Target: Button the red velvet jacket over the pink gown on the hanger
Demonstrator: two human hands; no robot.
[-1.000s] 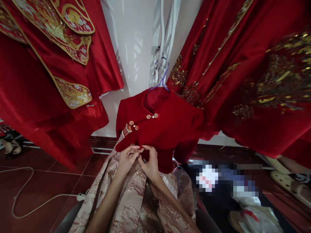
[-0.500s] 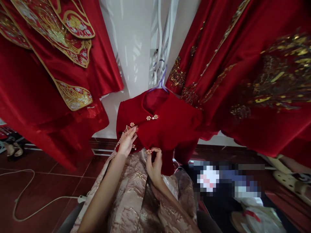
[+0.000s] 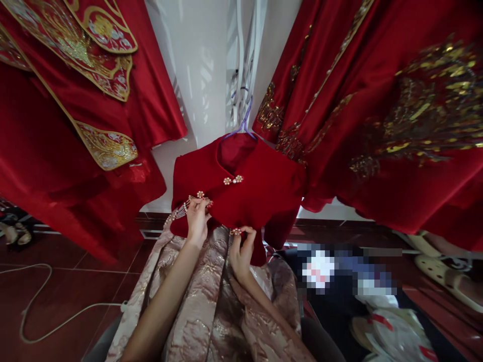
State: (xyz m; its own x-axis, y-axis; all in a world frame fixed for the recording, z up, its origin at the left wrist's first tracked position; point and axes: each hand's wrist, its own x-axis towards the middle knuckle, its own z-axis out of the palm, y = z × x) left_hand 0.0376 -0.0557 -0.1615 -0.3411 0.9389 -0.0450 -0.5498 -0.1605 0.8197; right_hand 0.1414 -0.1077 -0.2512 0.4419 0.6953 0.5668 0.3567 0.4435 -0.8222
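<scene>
A red velvet jacket (image 3: pixel 249 191) with a crossed front hangs on a purple hanger (image 3: pixel 245 118). A pair of flower-shaped pearl buttons (image 3: pixel 233 180) joins its front below the neckline. My left hand (image 3: pixel 198 221) pinches at the left of the front, by another flower button (image 3: pixel 200 194) and a beaded tassel (image 3: pixel 180 207); its fingers cover what lies between them. Lower down, my right hand (image 3: pixel 243 251) is closed on the front flap's edge beside a flower button (image 3: pixel 236 232).
Red garments with gold embroidery (image 3: pixel 107 146) hang on the left, and a sequined red garment (image 3: pixel 433 110) hangs on the right. Pinkish brocade fabric (image 3: pixel 199 301) covers my lap. A white cable (image 3: pixel 49 281) lies on the tiled floor. Clear plastic packaging (image 3: pixel 396 332) and pale clogs (image 3: pixel 445 271) are at right.
The view has shifted slightly, so the garments appear further left. My left fingers have curled in more at the front. My right hand has moved the flap's lower flower button a little right.
</scene>
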